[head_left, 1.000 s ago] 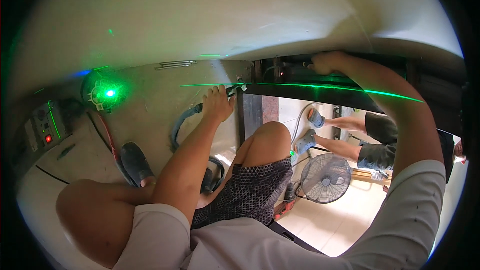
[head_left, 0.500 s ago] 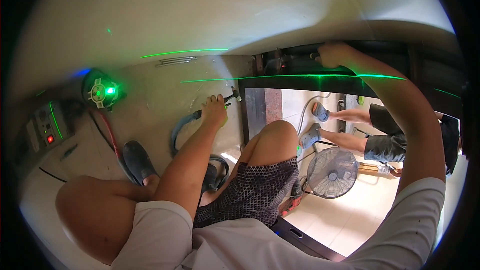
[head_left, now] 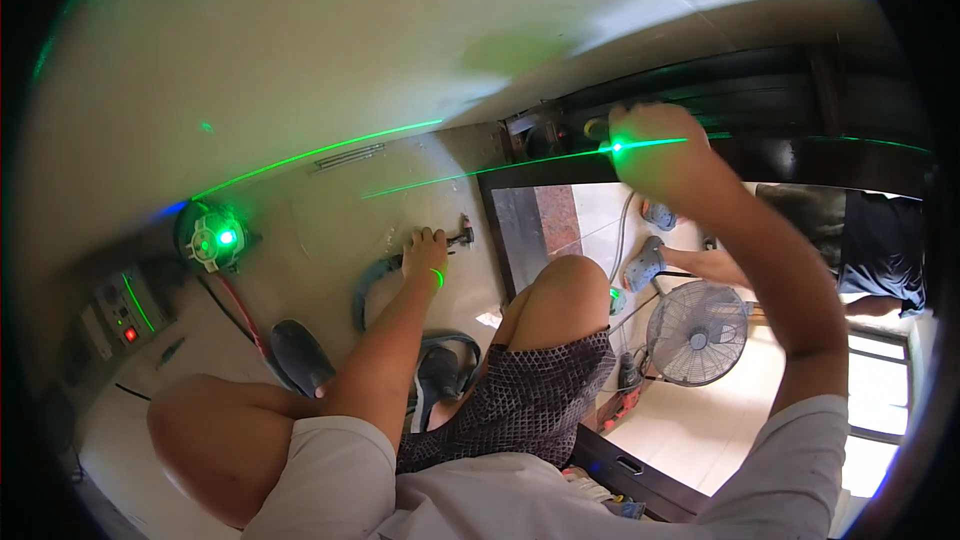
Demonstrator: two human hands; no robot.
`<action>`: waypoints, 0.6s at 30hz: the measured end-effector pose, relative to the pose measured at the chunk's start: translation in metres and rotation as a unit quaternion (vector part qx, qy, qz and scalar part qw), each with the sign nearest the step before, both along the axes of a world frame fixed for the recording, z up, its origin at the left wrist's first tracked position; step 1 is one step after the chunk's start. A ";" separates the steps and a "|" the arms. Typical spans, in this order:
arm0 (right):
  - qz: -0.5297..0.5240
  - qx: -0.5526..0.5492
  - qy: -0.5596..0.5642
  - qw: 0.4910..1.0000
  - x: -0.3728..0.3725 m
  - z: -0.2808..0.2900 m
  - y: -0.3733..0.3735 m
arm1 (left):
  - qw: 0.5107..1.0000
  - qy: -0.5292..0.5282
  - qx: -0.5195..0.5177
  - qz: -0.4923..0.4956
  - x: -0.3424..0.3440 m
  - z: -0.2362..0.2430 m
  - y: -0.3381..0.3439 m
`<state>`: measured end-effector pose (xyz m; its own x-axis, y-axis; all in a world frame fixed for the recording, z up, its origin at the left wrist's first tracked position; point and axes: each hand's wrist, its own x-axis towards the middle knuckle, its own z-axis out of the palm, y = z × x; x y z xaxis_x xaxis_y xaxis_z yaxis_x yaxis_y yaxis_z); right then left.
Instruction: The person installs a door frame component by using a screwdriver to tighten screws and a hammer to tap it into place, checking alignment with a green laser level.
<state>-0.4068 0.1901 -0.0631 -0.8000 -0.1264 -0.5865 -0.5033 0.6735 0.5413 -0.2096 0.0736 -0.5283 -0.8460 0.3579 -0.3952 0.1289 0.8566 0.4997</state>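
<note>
Pale wall point(head_left: 330, 40) ahead; our left hand point(head_left: 424, 254) grips a hosed torch point(head_left: 466, 234); our right hand point(head_left: 658, 150) curls, contents unclear, beside dark framing point(head_left: 790, 160).

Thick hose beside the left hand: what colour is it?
The hose is a dull blue-grey; it shows best in the head view.

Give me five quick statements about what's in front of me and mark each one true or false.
1. The left hand grips a dark tool. True.
2. The fan is left of the left hand. False: the fan is to its right.
3. A green line of light falls across the right hand. True.
4. The right hand is lower in the picture than the left hand. False: it is higher.
5. A red button is lit at the left side. True.
</note>
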 end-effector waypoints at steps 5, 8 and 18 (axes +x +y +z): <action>-0.278 -0.243 0.006 0.929 0.090 -0.012 0.009 | 0.999 0.032 -0.031 -0.025 -0.007 0.004 0.002; -0.467 -0.407 0.045 0.784 0.164 -0.093 0.047 | 0.998 -0.014 -0.035 -0.040 -0.025 0.010 0.008; -0.547 -0.721 0.359 0.228 0.073 -0.256 -0.040 | 0.898 -0.123 -0.153 -0.393 -0.265 0.187 0.015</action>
<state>-0.3342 0.1503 -0.3189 -0.6397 0.7317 -0.2354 0.2633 -0.0792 -0.9615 -0.4747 0.0889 -0.3409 -0.2522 0.6488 -0.7179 0.6727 0.6509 0.3520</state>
